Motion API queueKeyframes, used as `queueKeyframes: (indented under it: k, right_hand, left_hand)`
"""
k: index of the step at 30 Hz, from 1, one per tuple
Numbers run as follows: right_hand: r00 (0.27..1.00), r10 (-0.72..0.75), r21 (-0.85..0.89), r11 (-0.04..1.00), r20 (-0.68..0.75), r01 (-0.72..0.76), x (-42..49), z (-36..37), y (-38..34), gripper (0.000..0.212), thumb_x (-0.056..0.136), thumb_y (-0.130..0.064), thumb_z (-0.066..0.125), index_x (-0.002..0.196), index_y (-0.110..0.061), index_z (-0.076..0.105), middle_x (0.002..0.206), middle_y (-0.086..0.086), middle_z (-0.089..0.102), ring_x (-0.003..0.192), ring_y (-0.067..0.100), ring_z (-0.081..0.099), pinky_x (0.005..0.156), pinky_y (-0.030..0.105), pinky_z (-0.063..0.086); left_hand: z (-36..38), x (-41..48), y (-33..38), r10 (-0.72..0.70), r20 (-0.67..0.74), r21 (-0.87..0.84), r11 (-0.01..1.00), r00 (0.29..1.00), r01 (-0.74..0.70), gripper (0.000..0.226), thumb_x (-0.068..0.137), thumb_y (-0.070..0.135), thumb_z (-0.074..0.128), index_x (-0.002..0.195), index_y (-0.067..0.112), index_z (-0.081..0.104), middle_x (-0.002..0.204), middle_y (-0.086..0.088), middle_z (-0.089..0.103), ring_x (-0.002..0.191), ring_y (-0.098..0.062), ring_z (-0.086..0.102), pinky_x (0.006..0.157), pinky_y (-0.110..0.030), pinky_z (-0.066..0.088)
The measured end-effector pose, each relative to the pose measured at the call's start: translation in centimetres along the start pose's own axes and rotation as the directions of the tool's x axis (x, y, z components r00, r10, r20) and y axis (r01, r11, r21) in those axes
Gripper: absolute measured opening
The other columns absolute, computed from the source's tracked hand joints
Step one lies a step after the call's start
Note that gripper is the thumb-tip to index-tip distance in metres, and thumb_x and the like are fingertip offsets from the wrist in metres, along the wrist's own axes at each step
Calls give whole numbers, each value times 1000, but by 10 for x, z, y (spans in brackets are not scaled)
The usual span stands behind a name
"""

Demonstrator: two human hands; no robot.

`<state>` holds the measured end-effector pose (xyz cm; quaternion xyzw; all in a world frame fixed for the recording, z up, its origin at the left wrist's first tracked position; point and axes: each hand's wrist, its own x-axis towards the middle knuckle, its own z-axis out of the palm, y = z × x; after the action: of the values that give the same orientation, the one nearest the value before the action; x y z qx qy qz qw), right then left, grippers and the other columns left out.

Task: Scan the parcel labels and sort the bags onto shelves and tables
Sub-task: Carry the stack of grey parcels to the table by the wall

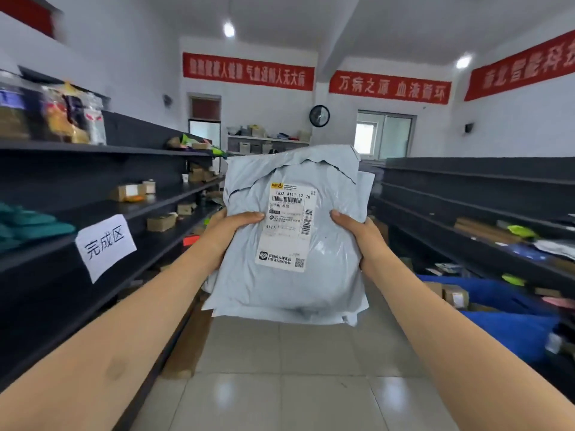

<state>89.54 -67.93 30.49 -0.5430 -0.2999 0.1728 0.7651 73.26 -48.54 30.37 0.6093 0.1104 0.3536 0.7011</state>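
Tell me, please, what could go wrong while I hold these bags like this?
The left hand and right hand pinch seemingly stacked grey bags at mid-height, so a rear bag might slide out. The left thumb touches the label edge and could hide print during scanning.

Bright ceiling lamps [229, 29]; soft, warped edges.

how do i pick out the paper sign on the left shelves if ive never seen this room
Follow the dark shelving along the aisle's left side to its near end. On a shelf's front edge, beside teal cloth, hangs a white paper sign. It alone bears three large handwritten black characters.
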Motion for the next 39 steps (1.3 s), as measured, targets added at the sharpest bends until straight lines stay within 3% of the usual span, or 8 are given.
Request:
queueKeyframes:
  k: [4, 10, 16, 19, 22, 27, 31, 39]
  right_hand:
    - [989, 60, 31, 997, 138, -65, 89, 21, 39, 108, 26, -45, 95, 123, -13, 61, 110, 6, 74, 97, 25, 72, 88, 42, 56]
    - [936, 107, 47, 990, 334, -130, 218, 60, 102, 86, 45, -29, 93, 123, -11, 61, 110, 7, 73, 98, 24, 71, 85, 37, 55]
    - [844, 183, 38, 972, 505, -233, 339, 118, 155, 110, 27, -42, 96, 127, -12, 60, 113, 8, 73, 102, 25, 70, 89, 39, 55]
    - [777, 205, 42, 958, 595, -284, 379, 160, 185, 111, 23, -45, 97, 123, -12, 63, 111, 9, 74, 102, 26, 70, 92, 42, 54]
    - [719, 226, 37, 943, 657, -330, 410, 215, 219, 97, 36, -40, 95, 123, -13, 63, 110, 10, 73, 100, 28, 70, 91, 42, 54]
    - [640, 197, 21, 949, 743, -316, 452, 320, 266, 99, 32, -45, 94, 122, -14, 65, 108, 6, 74, 99, 24, 70, 84, 35, 54]
    - [581, 187, 15, 946, 792, -325, 493, 409, 287, 55, 71, -25, 81, 121, -10, 65, 105, 5, 73, 96, 20, 68, 75, 30, 52]
    - [473, 240, -79, 939, 848, -336, 586, 562, 347, 64, 69, -32, 82, 125, -10, 61, 111, 7, 71, 98, 21, 68, 76, 30, 53]
  left_hand:
    - [-26, 54, -17, 14, -101, 26, 1000, 995, -12, 72, 48, 24, 86, 115, 8, 64, 100, -9, 75, 95, -28, 71, 87, -40, 54]
    - [-70, 134, -52, 47, -275, 72, 997, 960, -28, 63, 57, 22, 84, 116, 9, 64, 104, -9, 74, 96, -29, 71, 90, -45, 53]
    - [-107, 201, -67, 84, -466, 128, 991, 881, -27, 48, 65, 19, 80, 110, 11, 65, 100, -8, 75, 90, -28, 72, 77, -36, 56]
    - [-138, 223, -69, 91, -549, 147, 989, 831, -11, 50, 65, 18, 81, 112, 9, 65, 101, -9, 75, 93, -29, 71, 83, -39, 56]
    - [-184, 242, -70, 107, -618, 180, 984, 779, 8, 56, 61, 21, 83, 113, 8, 65, 104, -11, 74, 96, -30, 71, 89, -44, 55]
    - [-271, 273, -71, 139, -703, 197, 980, 697, 4, 33, 76, 12, 74, 108, 6, 66, 98, -10, 75, 85, -24, 73, 68, -31, 57]
    - [-344, 306, -56, 151, -758, 197, 980, 634, 2, 43, 70, 17, 79, 109, 7, 67, 101, -11, 75, 91, -28, 72, 78, -37, 56]
    - [-473, 387, -45, 140, -841, 177, 984, 523, 23, 39, 72, 17, 78, 105, -1, 68, 99, -15, 74, 88, -30, 72, 75, -35, 57]
